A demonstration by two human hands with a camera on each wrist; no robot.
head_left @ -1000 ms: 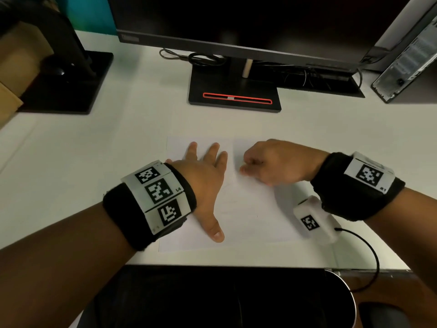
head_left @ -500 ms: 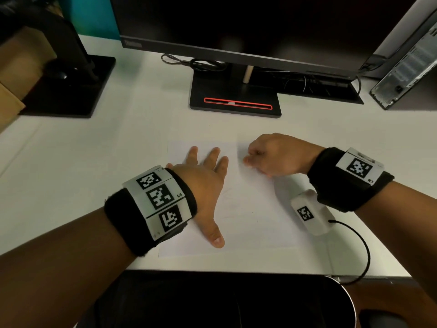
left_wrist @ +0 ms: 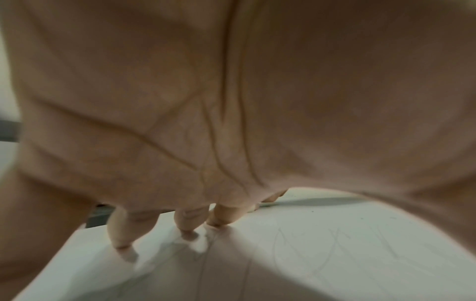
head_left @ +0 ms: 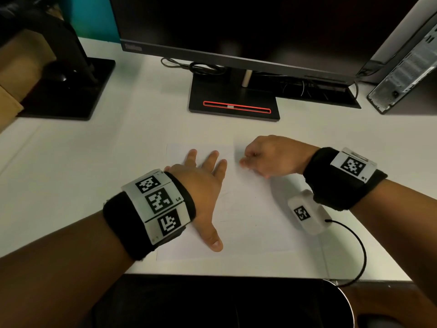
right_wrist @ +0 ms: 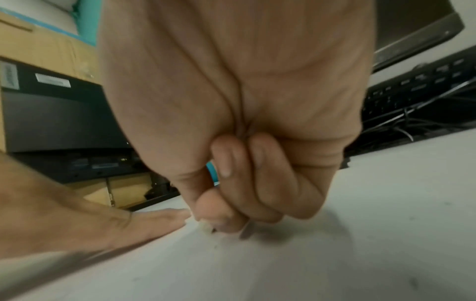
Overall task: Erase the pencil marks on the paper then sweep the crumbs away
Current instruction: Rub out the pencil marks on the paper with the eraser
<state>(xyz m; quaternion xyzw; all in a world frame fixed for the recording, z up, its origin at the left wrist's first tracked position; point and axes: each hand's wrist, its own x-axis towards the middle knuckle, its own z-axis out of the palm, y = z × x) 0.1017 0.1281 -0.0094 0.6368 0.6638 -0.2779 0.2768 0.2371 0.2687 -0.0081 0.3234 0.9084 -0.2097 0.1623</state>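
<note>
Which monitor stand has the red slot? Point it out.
The middle monitor stand, straight beyond the paper, carries a red-outlined slot along its front. The stand at far left is plain black.

A white counter (head_left: 99, 162) carries a dark monitor (head_left: 236, 31) on a black stand (head_left: 234, 102); a teal wall (head_left: 94, 17) shows behind. A computer tower (head_left: 406, 74) stands far right; light is dim.

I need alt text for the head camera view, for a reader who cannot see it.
A left hand presses flat on a paper on a white desk, while the right hand, fingers curled, rubs near the sheet's far edge. A dark monitor stands behind.
</note>
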